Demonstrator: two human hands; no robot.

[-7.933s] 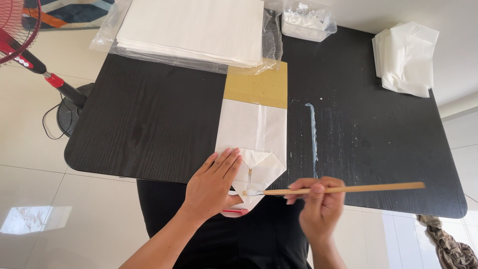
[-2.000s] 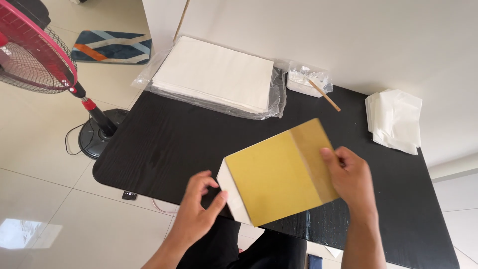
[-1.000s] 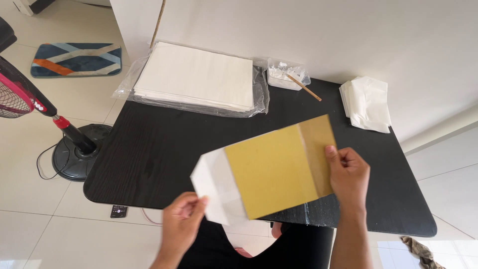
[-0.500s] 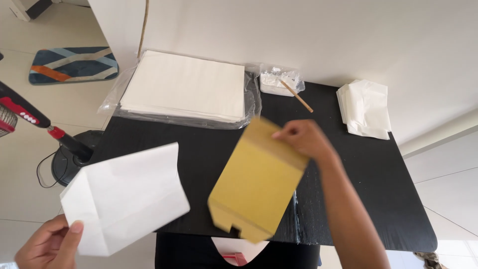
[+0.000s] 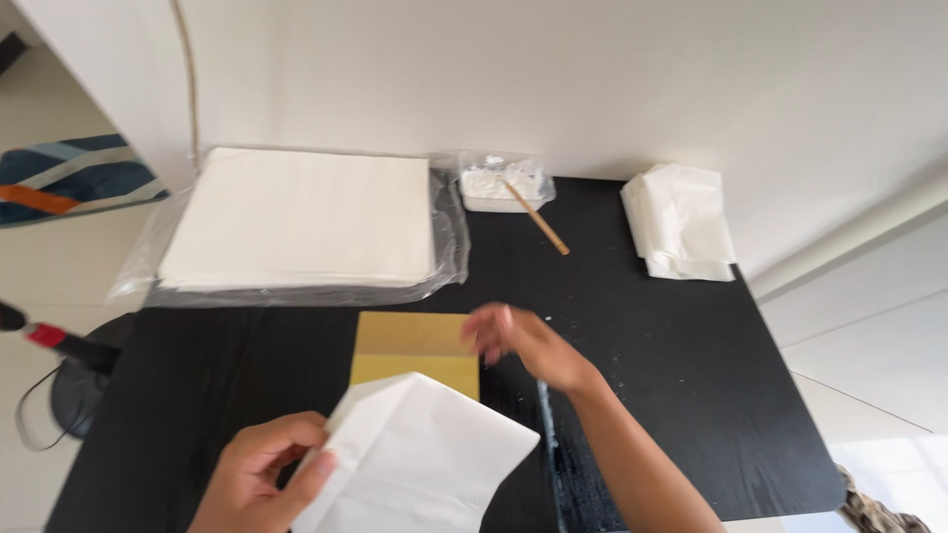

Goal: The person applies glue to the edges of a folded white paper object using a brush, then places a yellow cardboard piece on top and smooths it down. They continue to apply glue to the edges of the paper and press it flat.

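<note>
1. Black tabletop (image 5: 691, 395); clear-wrapped stack of white sheets (image 5: 301, 217) at far left corner.
2. Folded white paper bag (image 5: 415, 474) at near edge, pinched by left hand (image 5: 262, 474) along its left side.
3. Yellow card (image 5: 410, 345) flat mid-table, just beyond bag.
4. Right hand (image 5: 523, 345) open, blurred, empty, at card's right edge.

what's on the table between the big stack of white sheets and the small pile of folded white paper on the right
In the head view, a clear bag of white paste with a thin wooden stick leaning out lies between the stack of white sheets and the folded paper pile.
</note>
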